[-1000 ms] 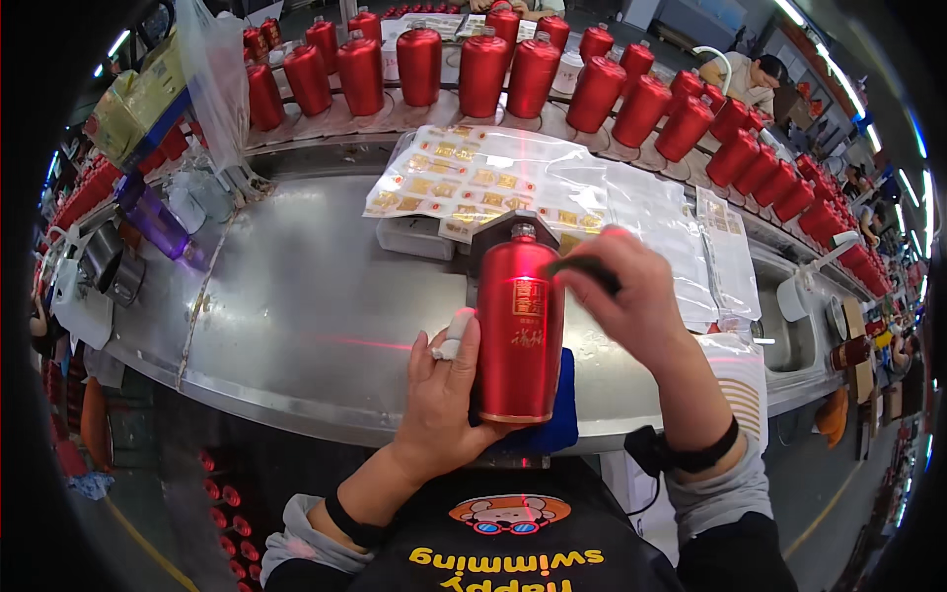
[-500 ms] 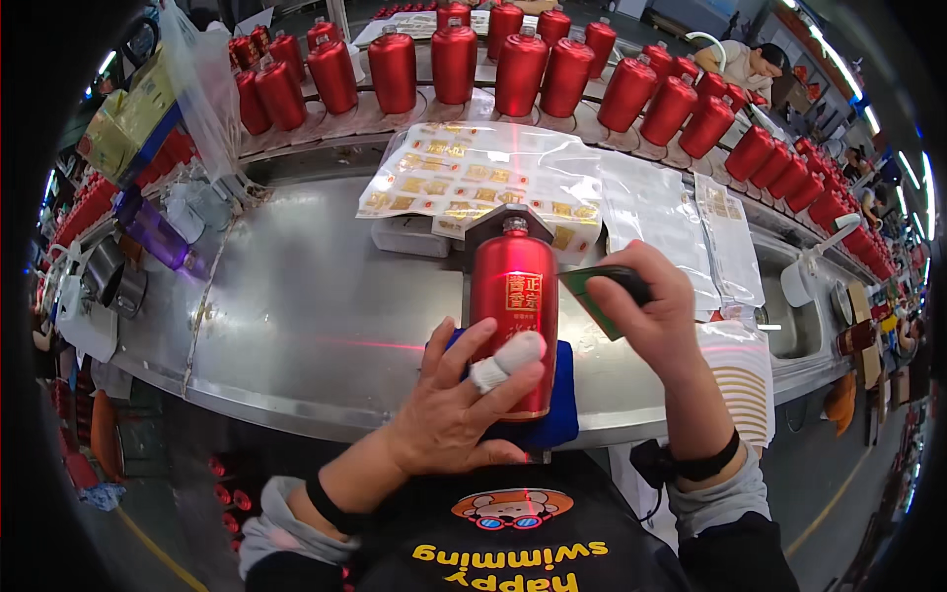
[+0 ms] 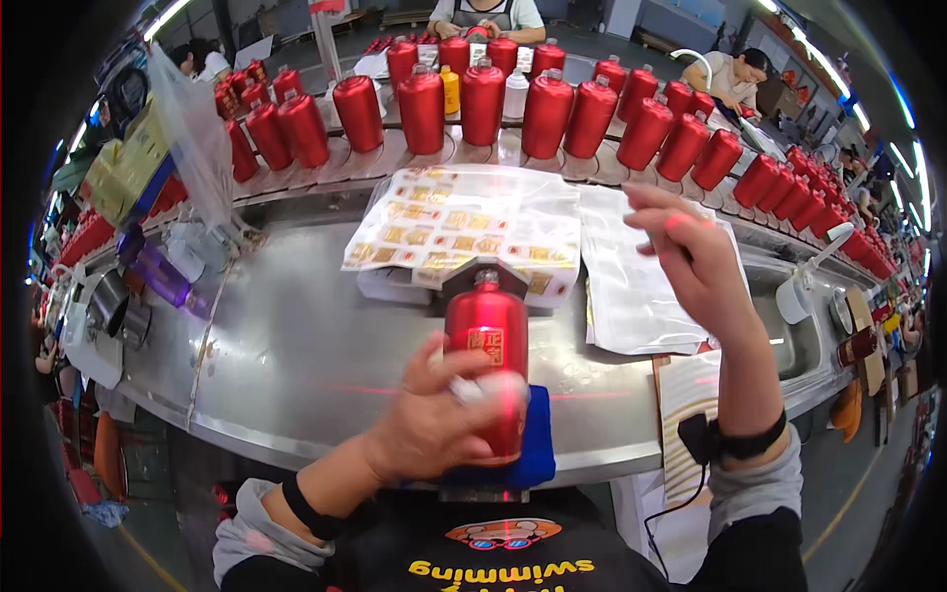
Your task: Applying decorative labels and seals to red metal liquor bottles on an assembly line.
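Observation:
A glossy red bottle (image 3: 485, 314) with a square gold-printed panel lies tilted back, its neck away from me, in a dark angular holder (image 3: 504, 271). A folded blue cloth (image 3: 540, 434) is beneath its lower part. My left hand (image 3: 434, 400), blurred by motion, curls over the bottle's lower half; one finger wears a white wrap (image 3: 491, 393). To the right, my right hand (image 3: 686, 247) is raised above clear plastic sheets (image 3: 631, 306), fingers apart, with nothing visible in it. A sheet of gold and red labels (image 3: 473, 212) lies beyond the bottle.
Many red bottles (image 3: 483, 109) line a curved conveyor (image 3: 390, 163) across the back. A purple bottle (image 3: 153, 266) stands left, near a hanging plastic bag (image 3: 192, 128). At right are a sink (image 3: 789, 345) and a white dipper (image 3: 794, 296). Other people (image 3: 735, 84) sit beyond the conveyor.
My right hand has moved away from the bottle, up and right over the clear sheets; the green card it held no longer shows. My left hand stays at the bottle. The view has tilted up.

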Available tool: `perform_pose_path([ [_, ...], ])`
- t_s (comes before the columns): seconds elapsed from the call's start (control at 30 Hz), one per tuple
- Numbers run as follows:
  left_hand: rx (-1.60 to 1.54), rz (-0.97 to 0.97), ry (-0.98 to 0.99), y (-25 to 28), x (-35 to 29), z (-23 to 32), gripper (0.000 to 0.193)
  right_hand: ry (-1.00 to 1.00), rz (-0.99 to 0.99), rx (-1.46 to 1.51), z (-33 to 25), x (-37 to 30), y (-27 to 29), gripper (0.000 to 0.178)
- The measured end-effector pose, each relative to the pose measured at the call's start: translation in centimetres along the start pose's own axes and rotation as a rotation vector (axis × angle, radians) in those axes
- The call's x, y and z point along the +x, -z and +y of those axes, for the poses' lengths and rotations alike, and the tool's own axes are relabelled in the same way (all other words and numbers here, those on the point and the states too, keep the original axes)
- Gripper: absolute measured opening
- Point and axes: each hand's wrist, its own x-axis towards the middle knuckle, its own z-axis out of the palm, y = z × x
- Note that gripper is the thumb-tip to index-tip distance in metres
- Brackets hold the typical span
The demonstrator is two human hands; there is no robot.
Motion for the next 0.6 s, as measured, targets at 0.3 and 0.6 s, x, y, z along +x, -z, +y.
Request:
perform_pose_path([
  [0.3, -1.514, 0.171, 1.063, -2.3, 5.4, -6.0, 0.040, -0.140, 0.065, -0.387, 20.9, 23.1, -5.5, 0.044],
  [0.6, -0.827, -0.123, 0.861, 3.7, 3.7, -3.7, 0.035, -0.281, 0.067, -0.576, 28.9, 31.5, -9.7, 0.052],
])
